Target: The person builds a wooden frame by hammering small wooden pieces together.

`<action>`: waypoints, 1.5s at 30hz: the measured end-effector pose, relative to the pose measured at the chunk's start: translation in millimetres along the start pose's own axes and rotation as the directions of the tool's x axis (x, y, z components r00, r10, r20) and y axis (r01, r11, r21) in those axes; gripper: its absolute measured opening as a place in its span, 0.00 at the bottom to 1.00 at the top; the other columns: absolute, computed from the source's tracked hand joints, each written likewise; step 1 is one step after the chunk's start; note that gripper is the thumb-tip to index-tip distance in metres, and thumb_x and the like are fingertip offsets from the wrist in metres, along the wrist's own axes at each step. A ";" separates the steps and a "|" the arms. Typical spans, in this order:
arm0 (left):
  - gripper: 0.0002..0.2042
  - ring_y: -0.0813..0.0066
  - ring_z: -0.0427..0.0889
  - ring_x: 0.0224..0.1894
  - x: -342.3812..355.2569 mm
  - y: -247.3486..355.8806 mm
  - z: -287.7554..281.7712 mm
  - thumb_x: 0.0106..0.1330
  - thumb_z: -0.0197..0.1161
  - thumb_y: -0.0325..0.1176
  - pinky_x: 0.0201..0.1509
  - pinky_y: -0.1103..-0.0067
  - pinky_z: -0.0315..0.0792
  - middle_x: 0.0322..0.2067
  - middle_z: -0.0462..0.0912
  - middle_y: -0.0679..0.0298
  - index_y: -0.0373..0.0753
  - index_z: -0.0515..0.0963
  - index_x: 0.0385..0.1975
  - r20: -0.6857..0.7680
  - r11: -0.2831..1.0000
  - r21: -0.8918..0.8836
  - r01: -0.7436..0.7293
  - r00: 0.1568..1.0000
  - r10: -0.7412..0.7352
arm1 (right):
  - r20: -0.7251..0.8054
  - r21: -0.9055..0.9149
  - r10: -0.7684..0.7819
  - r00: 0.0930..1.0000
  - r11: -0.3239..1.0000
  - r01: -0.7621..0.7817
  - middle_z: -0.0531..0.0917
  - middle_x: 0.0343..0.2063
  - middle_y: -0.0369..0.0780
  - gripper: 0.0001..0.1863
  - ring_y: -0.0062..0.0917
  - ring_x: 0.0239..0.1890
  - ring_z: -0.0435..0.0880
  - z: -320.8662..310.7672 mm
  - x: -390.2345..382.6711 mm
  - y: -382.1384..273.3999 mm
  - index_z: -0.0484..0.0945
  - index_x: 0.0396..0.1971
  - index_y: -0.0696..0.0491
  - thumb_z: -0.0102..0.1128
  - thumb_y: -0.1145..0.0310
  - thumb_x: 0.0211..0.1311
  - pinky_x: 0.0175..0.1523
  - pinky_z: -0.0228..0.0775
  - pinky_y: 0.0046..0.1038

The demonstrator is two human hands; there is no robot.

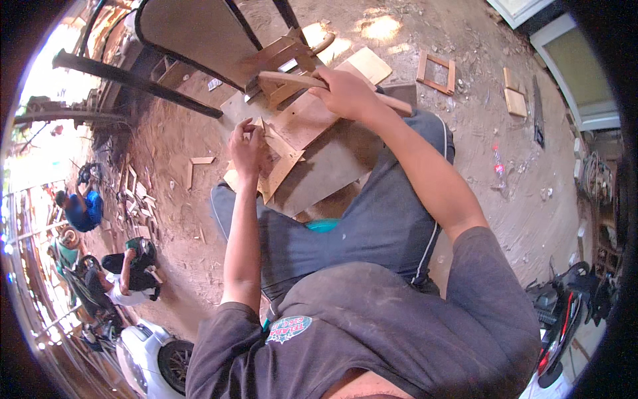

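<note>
My right hand (342,93) is closed around a long, narrow, slightly curved wooden piece (286,80) that lies across the upper middle. My left hand (246,149) has its fingers curled beside the upright tip of a thin wooden piece; what is in them is too small to make out. Cut wooden pieces (282,169) with angled edges lie under and beside that hand. Below the right hand is a flat wooden board (302,113), on a larger grey sheet (319,173) between my legs. A stack of brown wooden parts (276,53) sits just beyond.
A black metal frame (153,86) stands upper left. A small wooden frame (435,72), boards (515,100) and offcuts (139,196) lie on the dirt floor. Two people (86,206) (133,272) crouch at left. A white vehicle (143,356), a motorbike (558,319) and white-framed panels (568,66) line the edges.
</note>
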State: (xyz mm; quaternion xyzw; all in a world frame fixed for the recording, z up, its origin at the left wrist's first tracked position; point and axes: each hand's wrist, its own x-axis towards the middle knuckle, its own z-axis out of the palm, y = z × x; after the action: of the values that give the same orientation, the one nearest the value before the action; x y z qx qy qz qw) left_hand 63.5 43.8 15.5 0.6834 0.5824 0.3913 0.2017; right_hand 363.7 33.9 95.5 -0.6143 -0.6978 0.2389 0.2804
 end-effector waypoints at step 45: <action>0.05 0.61 0.80 0.50 -5.0 -23.0 7.9 0.58 0.73 0.32 0.54 0.66 0.70 0.40 0.85 0.65 0.41 0.86 0.30 -0.109 0.999 -0.020 -0.033 0.994 0.030 | 0.182 -0.266 0.084 0.980 0.963 -0.033 0.86 0.37 0.60 0.19 0.59 0.41 0.85 63.8 -56.4 -103.1 0.71 0.59 0.56 0.55 0.63 0.75 0.45 0.75 0.56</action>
State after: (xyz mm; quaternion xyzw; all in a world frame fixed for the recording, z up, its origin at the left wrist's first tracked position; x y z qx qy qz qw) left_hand 54.9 46.0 -7.7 0.6680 0.5774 0.4371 0.1710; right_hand 250.4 -34.9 113.3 -0.6405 -0.7284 0.2111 0.1209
